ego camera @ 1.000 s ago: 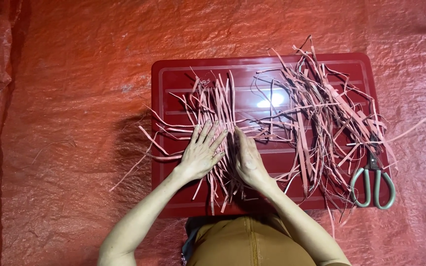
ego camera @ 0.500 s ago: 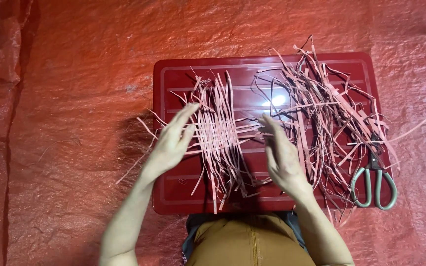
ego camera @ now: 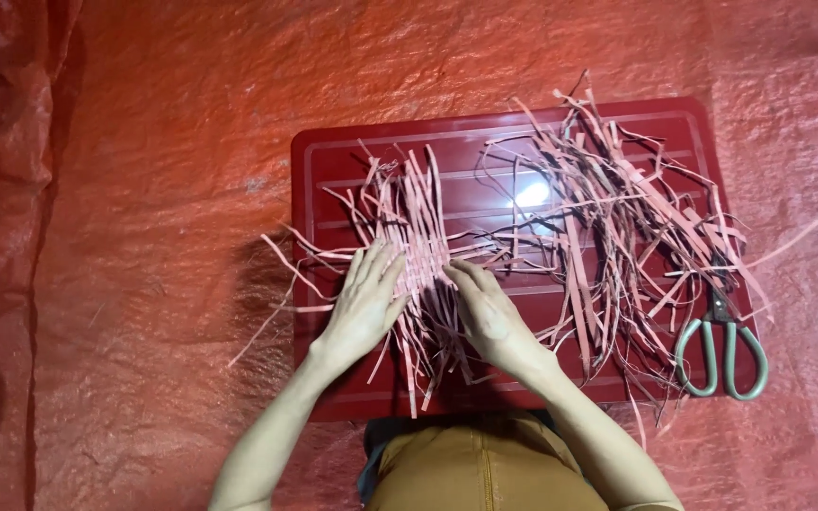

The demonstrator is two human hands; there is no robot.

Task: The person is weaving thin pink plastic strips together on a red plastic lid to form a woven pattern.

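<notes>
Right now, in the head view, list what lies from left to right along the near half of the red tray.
Left hand → woven patch of pink strips → right hand → loose heap of pink strips → scissors, all on or beside the red tray.

Left hand point(ego camera: 364, 305): lay flat, palm down, fingers pointing far.
Right hand point(ego camera: 490, 317): lay flat, palm down, fingers angled far-left.
</notes>
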